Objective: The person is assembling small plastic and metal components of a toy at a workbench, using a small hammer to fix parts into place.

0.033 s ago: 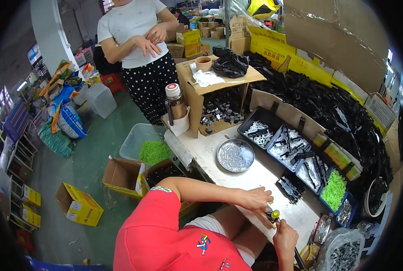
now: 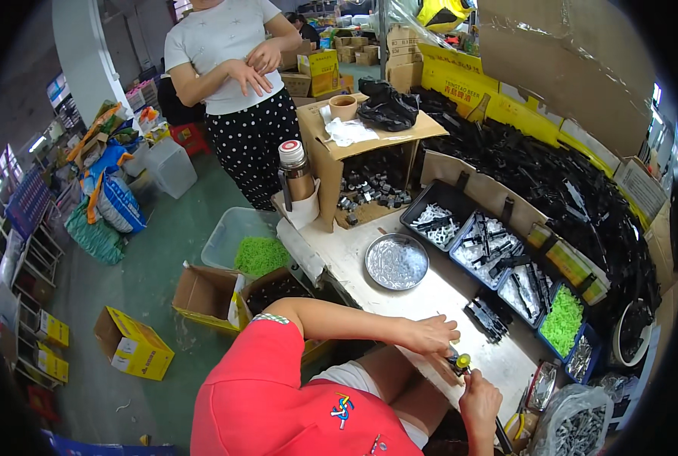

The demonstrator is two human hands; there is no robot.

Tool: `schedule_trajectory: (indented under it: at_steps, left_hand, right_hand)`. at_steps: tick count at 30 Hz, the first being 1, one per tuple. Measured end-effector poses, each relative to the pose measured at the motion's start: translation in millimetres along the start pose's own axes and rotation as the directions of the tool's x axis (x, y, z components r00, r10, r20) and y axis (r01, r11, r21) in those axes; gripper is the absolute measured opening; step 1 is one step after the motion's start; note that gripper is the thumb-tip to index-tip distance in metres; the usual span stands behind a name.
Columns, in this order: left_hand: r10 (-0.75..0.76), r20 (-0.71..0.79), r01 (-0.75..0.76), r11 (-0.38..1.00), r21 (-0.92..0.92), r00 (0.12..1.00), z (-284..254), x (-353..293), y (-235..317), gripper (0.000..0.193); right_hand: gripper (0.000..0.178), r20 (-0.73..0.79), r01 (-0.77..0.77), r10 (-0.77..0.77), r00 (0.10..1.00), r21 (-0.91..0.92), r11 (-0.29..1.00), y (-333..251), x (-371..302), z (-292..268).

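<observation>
My right hand is closed round the dark handle of a small hammer with a round yellow face. The hammer head is at the table's front edge, just beside the fingertips of my left hand. My left fingers are bent and pressed down there on something small, mostly hidden under them and the hammer. Beyond my hands lies a bunch of black narrow parts. Further off on the pale worktable stands a round metal tin.
Bins along the right hold white and black parts, green pieces and metal pieces. Behind them rises a heap of black parts. A thermos stands at the far left corner. A person stands beyond the table.
</observation>
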State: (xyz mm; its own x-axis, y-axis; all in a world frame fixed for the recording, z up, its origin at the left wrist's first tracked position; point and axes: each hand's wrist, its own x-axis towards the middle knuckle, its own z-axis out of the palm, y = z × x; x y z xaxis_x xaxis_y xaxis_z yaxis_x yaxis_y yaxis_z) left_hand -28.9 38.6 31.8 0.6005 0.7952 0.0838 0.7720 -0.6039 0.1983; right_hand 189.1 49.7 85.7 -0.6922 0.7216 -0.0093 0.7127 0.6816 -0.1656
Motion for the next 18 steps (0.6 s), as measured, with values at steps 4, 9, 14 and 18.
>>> schedule_trajectory:
  at_steps: [4,9,14,18]
  left_hand:
    - [0.002,0.005,-0.002,1.0,0.001,1.0,-1.9,0.0,1.2,0.022]
    - [-0.001,-0.012,0.001,1.0,-0.016,1.0,1.0,-0.3,1.6,0.022]
    - [0.001,-0.004,-0.001,0.999,-0.037,1.0,-1.2,-0.1,1.7,0.019]
    - [0.009,-0.183,-0.025,0.996,-0.086,0.983,8.4,0.2,-0.1,0.025]
  right_hand:
    - [0.017,0.001,0.01,-0.01,1.0,0.002,1.0,3.1,-0.3,2.9]
    - [0.017,0.015,0.012,-0.012,1.0,-0.002,1.0,2.0,-0.4,0.4]
    - [0.017,0.071,-0.015,0.016,0.997,-0.015,1.0,-0.1,1.2,-5.1]
    - [0.017,0.059,-0.011,0.011,0.998,0.009,1.0,1.7,1.4,-3.5]
